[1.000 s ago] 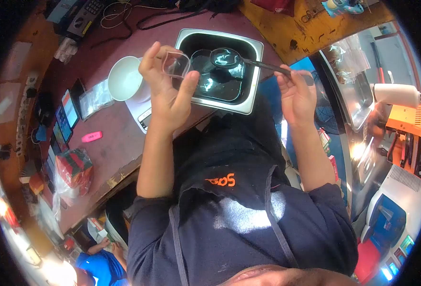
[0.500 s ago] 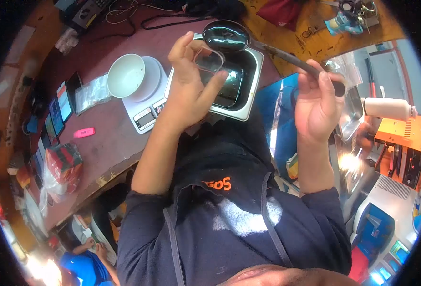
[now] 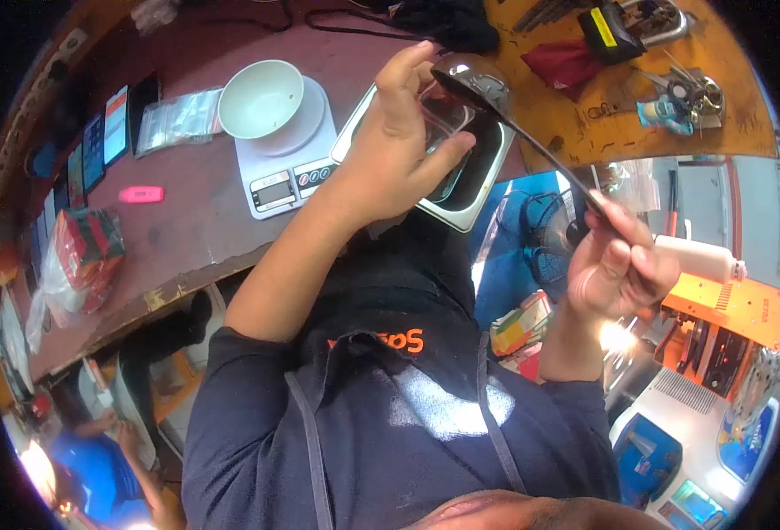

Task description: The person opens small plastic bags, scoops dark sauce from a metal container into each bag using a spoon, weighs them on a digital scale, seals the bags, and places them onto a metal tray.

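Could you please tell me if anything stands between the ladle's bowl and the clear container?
Nothing visible does: the right hand holds the ladle with its bowl overlapping, in this view, the upper edge of the clear container in the left hand.

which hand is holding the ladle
The right hand grips the ladle by its handle; the left hand instead holds a clear plastic item.
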